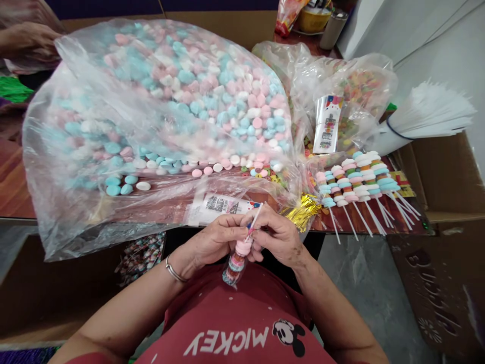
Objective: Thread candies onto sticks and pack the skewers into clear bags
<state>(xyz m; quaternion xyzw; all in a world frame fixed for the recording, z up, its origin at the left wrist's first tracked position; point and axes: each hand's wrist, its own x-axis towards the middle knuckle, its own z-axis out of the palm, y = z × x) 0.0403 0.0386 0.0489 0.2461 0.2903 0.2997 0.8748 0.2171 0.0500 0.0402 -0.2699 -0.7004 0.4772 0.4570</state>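
Observation:
Close to my chest, a marshmallow candy skewer (237,259) hangs slanted inside a small printed clear bag, its white stick pointing up and to the right. My left hand (223,233) pinches the bag's gathered neck around the stick. From the other side my right hand (276,233) closes on the same neck, fingertips almost meeting the left ones. Whether a tie sits between the fingers is too small to tell. Gold twist ties (303,211) lie just beyond my right hand. A stack of flat printed bags (223,208) rests on the table edge behind my left hand.
A huge clear bag of pastel candies (182,96) covers much of the table. Finished-looking skewers (356,179) lie in a row at right, near white sticks (435,111) and cardboard boxes (447,177). Below left, a box (76,288) holds wrapped skewers. Another person's hand (32,40) shows at upper left.

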